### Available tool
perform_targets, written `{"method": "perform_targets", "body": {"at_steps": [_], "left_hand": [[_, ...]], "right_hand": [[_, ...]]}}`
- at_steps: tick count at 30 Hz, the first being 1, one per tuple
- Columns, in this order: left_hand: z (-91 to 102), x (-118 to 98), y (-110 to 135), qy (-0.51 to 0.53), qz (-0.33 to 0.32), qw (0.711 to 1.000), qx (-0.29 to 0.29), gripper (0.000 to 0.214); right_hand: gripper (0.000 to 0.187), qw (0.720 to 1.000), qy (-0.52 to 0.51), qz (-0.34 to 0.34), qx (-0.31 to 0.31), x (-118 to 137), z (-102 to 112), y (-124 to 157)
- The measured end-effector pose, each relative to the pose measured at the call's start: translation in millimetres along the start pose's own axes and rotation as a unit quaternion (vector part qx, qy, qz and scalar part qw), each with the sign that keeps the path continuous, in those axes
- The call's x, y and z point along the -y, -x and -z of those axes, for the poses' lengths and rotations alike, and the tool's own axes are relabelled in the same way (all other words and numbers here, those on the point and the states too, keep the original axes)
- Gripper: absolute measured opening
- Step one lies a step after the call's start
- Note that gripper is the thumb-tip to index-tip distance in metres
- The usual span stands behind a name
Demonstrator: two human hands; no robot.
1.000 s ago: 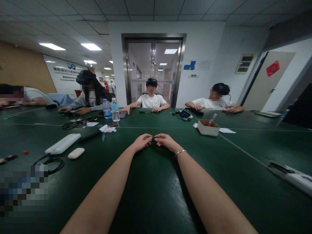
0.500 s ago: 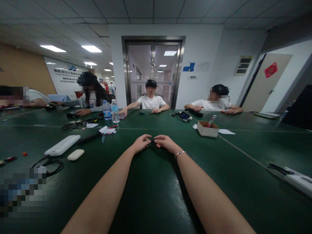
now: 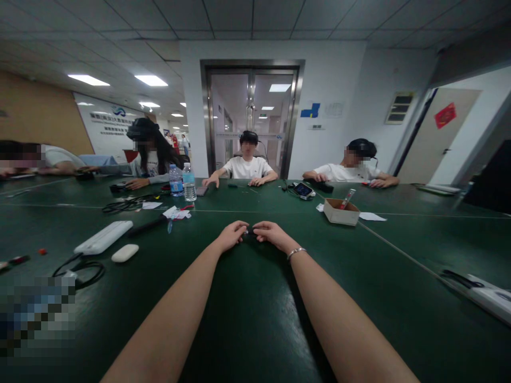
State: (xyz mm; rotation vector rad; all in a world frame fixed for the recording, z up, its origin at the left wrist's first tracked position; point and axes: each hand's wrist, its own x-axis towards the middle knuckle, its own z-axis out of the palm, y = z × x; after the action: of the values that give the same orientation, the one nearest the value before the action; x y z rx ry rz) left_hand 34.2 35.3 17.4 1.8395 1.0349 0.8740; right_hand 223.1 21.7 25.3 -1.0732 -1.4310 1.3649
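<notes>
Both my arms stretch forward over a dark green table (image 3: pixel 255 319). My left hand (image 3: pixel 232 234) and my right hand (image 3: pixel 270 233) meet fingertip to fingertip at the table's middle, resting on the surface. Their fingers are curled and pinch a small dark object (image 3: pixel 249 232) between them; it is too small to name. A silver bracelet (image 3: pixel 296 251) circles my right wrist.
A small cardboard box (image 3: pixel 340 211) stands to the right. A white power strip (image 3: pixel 104 236), white case (image 3: pixel 125 252) and black cables (image 3: pixel 82 267) lie left. Two water bottles (image 3: pixel 182 182) stand further back. Another power strip (image 3: pixel 485 296) sits far right. Several people sit around the table.
My hands stay joined on the small object at the same spot. The person opposite has drawn an outstretched hand slightly back.
</notes>
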Motion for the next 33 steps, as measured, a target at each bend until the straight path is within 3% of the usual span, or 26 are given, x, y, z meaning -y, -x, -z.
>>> {"method": "perform_targets", "body": {"at_steps": [26, 33], "left_hand": [[1.7, -2.7, 1.2, 0.002, -0.013, 0.999, 0.033, 0.033], [1.0, -1.9, -3.1, 0.017, 0.025, 0.999, 0.018, 0.031]], "right_hand": [[0.015, 1.0, 0.002, 0.005, 0.012, -3.7, 3.1, -2.3], [0.014, 1.0, 0.005, 0.0, 0.009, -1.2, 1.9, -0.8]]}}
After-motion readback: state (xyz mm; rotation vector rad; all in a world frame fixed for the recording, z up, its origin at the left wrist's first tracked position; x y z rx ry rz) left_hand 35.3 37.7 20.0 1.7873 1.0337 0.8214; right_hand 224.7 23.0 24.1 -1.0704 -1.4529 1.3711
